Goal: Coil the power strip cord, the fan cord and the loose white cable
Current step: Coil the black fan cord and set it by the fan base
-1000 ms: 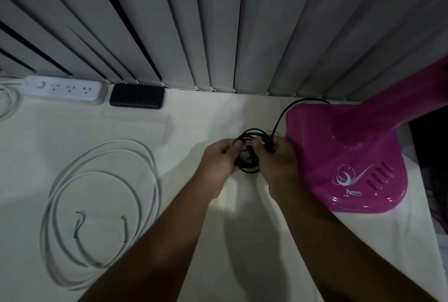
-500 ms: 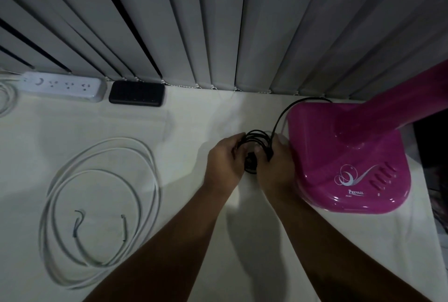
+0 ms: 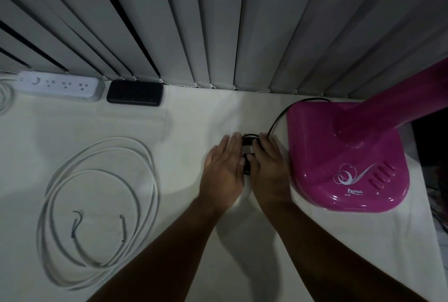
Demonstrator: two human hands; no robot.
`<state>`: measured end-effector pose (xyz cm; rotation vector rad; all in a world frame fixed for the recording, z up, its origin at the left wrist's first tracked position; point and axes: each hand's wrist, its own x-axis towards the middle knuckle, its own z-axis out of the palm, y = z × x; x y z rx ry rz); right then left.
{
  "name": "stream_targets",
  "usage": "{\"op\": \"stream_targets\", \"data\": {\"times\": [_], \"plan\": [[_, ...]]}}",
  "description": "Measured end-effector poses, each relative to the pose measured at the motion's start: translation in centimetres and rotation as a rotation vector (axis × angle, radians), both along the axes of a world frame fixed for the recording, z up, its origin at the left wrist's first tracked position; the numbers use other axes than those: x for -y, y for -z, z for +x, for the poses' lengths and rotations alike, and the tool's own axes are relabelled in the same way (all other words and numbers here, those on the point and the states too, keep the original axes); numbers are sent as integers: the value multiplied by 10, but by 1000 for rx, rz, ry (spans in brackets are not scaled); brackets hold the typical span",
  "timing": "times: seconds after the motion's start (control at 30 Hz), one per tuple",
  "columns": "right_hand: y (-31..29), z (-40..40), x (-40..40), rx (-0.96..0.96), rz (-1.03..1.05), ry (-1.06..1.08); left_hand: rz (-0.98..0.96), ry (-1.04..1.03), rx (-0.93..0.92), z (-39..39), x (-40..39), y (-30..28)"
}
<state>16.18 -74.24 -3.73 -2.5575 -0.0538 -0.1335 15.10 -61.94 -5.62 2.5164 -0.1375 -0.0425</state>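
Both hands lie flat, fingers spread, the left hand (image 3: 224,168) and right hand (image 3: 269,168) pressing the small black fan cord (image 3: 248,153) coil onto the tabletop (image 3: 194,127) beside the pink fan base (image 3: 346,153). The loose white cable (image 3: 97,212) already lies looped; the power strip (image 3: 59,85) cord runs off the left edge, its state unclear.

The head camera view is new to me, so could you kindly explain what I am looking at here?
The camera sits on a person's head, looking down at their own bare hands; there is no robot. The left hand and right hand lie flat, fingers extended, pressing a small black fan cord coil onto a white surface. That cord runs to the pink fan base. Further left lie a loose white cable in wide loops, a white power strip and a black box, beneath vertical blinds.
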Motion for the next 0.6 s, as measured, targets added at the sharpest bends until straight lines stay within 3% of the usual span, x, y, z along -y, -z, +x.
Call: {"op": "stream_targets", "data": {"times": [0.4,0.6], "plan": [[-1,1,19,-237,-280,-236,129,93,-74,6,-10,-6],[-19,-6,22,-289,-351,-279,150,7,-118,-14,-29,-30]]}}
